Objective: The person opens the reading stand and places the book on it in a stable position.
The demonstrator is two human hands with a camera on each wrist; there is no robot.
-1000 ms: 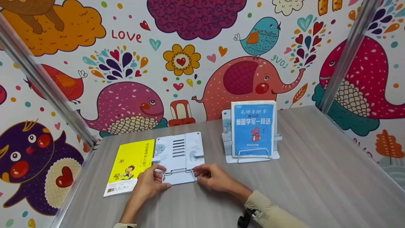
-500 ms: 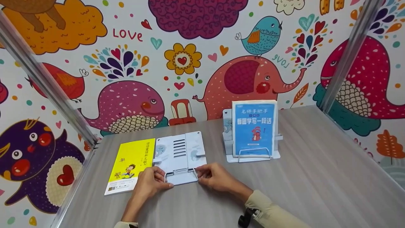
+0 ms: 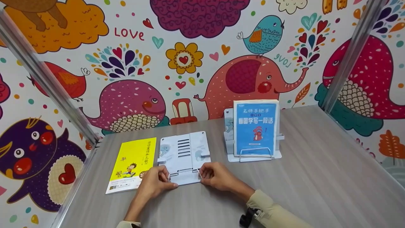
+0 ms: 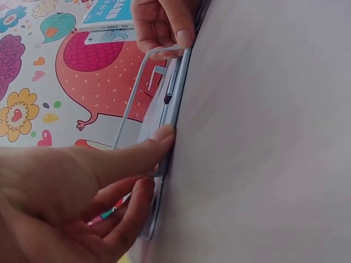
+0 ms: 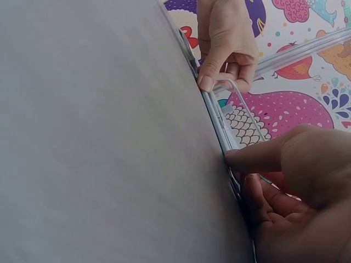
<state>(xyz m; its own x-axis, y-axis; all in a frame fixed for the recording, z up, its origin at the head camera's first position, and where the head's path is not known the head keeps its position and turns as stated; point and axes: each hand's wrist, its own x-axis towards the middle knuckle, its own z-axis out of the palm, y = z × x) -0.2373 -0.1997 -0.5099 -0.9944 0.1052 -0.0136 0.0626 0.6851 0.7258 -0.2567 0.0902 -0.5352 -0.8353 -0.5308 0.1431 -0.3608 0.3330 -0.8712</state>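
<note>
A white folding book stand [image 3: 185, 164] lies flat on the table in the head view, with slots in its back panel and a wire page holder [image 4: 129, 104] at its front end. In the left wrist view this wire loop rises from the plate. My left hand [image 3: 155, 181] grips the stand's front left corner, thumb on the edge and fingers curled beside it. At the front right corner my right hand [image 3: 218, 177] pinches the stand's edge by the wire's end. Part of the wire is hidden behind the fingers.
Left of the stand lies a yellow book [image 3: 136, 158], close beside it. Farther back on the right, a second book stand [image 3: 229, 145] holds a blue book [image 3: 256, 133] upright behind its wire. A cartoon-printed wall [image 3: 177, 25] borders the grey wooden table [image 3: 300, 164].
Both hands and the book stand have shifted slightly to the right, widening the gap to the yellow book a little. The blue book stays in its stand.
</note>
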